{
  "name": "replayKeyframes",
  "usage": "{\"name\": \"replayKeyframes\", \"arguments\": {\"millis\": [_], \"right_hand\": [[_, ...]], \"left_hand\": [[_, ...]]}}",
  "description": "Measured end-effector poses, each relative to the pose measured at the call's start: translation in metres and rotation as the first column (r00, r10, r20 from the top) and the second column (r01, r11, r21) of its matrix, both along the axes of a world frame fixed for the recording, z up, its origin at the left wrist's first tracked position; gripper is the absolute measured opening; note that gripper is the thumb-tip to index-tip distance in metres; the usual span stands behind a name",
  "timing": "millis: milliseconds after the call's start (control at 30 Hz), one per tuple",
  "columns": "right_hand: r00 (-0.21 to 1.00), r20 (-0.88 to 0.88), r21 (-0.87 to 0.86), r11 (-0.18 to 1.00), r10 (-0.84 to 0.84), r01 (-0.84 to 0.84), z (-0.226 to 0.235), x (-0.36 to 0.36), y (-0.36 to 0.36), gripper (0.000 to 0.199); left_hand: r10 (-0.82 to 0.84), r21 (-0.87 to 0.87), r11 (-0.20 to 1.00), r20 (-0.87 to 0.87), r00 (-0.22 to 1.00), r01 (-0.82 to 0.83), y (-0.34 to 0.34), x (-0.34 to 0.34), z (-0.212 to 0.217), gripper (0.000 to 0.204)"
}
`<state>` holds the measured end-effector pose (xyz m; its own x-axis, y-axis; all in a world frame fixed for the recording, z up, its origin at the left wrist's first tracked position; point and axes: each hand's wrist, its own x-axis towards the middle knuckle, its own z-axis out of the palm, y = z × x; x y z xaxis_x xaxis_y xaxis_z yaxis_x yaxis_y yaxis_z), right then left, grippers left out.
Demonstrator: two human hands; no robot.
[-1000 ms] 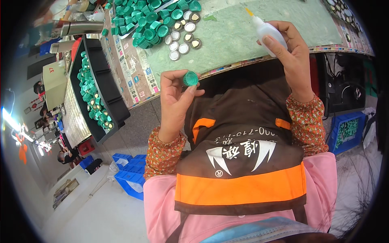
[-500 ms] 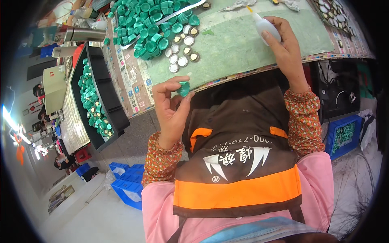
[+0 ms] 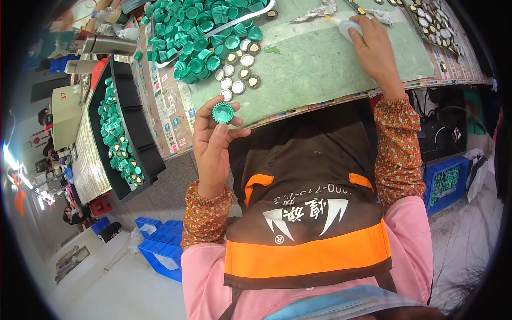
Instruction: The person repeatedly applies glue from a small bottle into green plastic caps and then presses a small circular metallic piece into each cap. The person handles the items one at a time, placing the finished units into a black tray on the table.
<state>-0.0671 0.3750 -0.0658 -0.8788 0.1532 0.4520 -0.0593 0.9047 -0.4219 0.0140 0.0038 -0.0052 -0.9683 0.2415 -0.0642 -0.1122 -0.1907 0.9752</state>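
Note:
Near the table's front edge, my left hand [image 3: 211, 152] pinches a small green fluted cup [image 3: 222, 112] between thumb and fingers, its round opening facing up toward me. Farther off to the right, my right hand [image 3: 377, 56] is wrapped round a white squeeze bottle [image 3: 348, 28] with a yellow tip. The bottle is low over the green mat [image 3: 309, 74], its tip beside a crumpled whitish rag [image 3: 320, 10]. Several small round discs [image 3: 238, 87], some white and some dark-rimmed with a pale shape, lie just beyond my left hand.
A large heap of green fluted cups [image 3: 197, 32] covers the table's far left. A black bin [image 3: 130, 101] of filled cups stands left, near a steel flask [image 3: 109, 45]. At the far right is a tray of discs [image 3: 434, 24]. Blue crates [image 3: 160, 240] sit on the floor.
My right hand has moved away from me with the bottle, lowering it toward the rag. My left hand has shifted slightly left and turned the green cup so its opening shows.

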Motion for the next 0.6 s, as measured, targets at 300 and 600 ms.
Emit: {"name": "replayKeyframes", "arguments": {"millis": [300, 600], "right_hand": [[0.94, -0.136, -0.017, 0.948, 0.313, -0.318, 0.019, -0.011, -0.093, 0.019], [0.914, -0.092, 0.003, 0.918, 0.396, -0.398, 0.004, -0.033, -0.151, 0.018]], "left_hand": [[-0.026, 0.035, 0.999, 0.089, 0.996, 0.023, 0.002, 0.0, -0.006, 0.05], [-0.044, 0.016, 0.999, 0.109, 0.993, 0.043, 0.0, 0.004, -0.005, 0.051]]}}
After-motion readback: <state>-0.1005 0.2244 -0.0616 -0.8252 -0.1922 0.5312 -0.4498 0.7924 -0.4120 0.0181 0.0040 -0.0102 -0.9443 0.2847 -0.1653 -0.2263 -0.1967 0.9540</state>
